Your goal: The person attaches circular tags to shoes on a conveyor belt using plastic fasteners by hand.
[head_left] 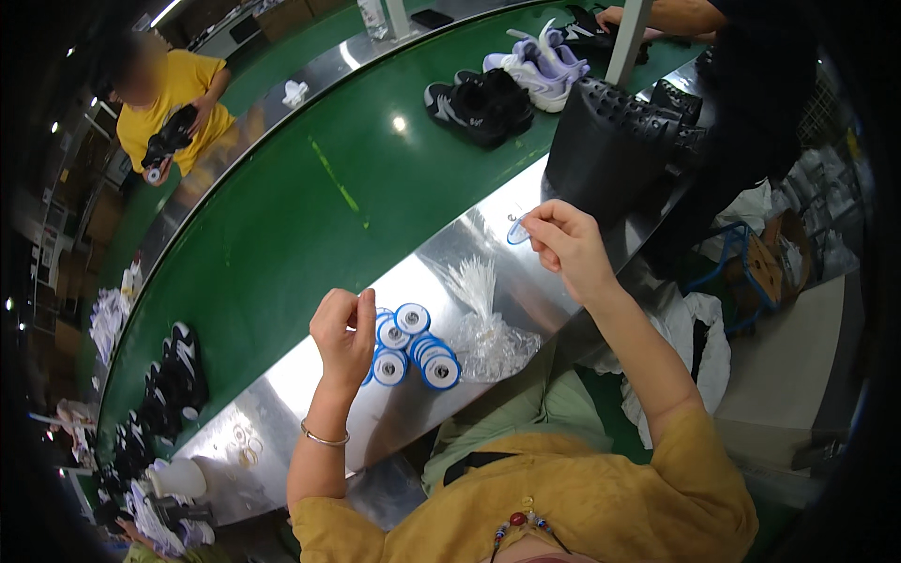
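Head: belt edge (469,210) beyond right hand (569,246), tag (516,232) pinched; left hand (342,330) curled, contents unclear

l hand (344,330) covers part of blue-rimmed disc pile (413,319); lower discs hidden under top ones, print too sm. can't tell if l hand pinches anything. thin blue-rimmed tag (517,231) partly behind r hand (567,248), marks too sm. yellow-shirted person (188,84), upper l: head blurred. dark-clad co-worker (765,113), upper r: head cut off. black shoes (186,364), far l: overlapping, can't count.
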A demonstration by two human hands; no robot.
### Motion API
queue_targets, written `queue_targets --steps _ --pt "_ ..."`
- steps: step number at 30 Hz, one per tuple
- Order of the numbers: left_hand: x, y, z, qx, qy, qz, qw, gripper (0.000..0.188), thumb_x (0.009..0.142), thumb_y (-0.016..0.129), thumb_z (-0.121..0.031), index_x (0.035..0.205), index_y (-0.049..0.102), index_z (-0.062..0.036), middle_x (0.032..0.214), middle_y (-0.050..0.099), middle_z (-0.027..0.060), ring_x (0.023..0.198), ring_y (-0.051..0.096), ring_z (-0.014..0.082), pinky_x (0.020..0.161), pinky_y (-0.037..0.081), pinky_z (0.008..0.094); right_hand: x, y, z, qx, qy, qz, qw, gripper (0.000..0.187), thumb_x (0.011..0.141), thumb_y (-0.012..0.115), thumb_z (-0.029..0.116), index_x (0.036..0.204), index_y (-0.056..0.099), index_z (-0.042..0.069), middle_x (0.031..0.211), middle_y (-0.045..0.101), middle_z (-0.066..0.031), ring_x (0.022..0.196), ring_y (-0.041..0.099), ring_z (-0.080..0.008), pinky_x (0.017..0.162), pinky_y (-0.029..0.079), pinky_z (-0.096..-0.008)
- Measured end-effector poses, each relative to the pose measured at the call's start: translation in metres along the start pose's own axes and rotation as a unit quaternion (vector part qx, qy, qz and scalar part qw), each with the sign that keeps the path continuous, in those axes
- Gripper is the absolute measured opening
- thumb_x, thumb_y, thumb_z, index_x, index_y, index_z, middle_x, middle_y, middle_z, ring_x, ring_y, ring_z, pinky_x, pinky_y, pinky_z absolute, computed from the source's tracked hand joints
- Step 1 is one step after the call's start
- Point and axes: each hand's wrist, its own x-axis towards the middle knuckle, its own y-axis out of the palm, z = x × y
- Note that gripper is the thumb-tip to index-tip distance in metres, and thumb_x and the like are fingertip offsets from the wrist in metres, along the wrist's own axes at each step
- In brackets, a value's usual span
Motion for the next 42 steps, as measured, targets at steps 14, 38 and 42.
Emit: queue_targets --steps 14,38,42 --pt "0.158 0.190 0.024 0.059 0.183 0.126 0.973 0.022 0.083 0.062 -0.015 0.099 0.061 -0.0006 0.093 0.062 0.0161 0.088 0.057 0.0333 0.077 0.047 0.0397 -0.016 -0.038 -0.078 -0.034 0.090 -0.032 0.995 0.008 0.089 0.057 0.009 0.087 0.058 0.001 0.071 0.055 0.0018 0.062 0.046 -0.0031 0.054 0.035 -0.0175" --pt "0.139 0.139 0.103 0.232 0.059 0.241 0.941 0.026 0.078 0.065 -0.035 0.089 0.065 -0.0111 0.077 0.061 0.0130 0.073 0.061 0.0321 0.066 0.049 0.0410 -0.015 -0.034 -0.084 -0.034 0.069 -0.053 0.996 0.006 0.089 0.057 0.007 0.086 0.058 0.002 0.066 0.053 0.0032 0.051 0.041 -0.0008 0.042 0.028 -0.0177" --pt "0.104 0.075 0.111 0.239 0.025 0.250 0.938 0.026 0.076 0.067 -0.031 0.094 0.066 -0.0120 0.079 0.060 0.0126 0.074 0.060 0.0321 0.068 0.049 0.0409 -0.006 -0.019 -0.063 -0.072 0.089 -0.001 0.993 0.007 0.088 0.058 0.006 0.083 0.059 0.001 0.065 0.053 0.0020 0.050 0.044 -0.0029 0.043 0.032 -0.0191"
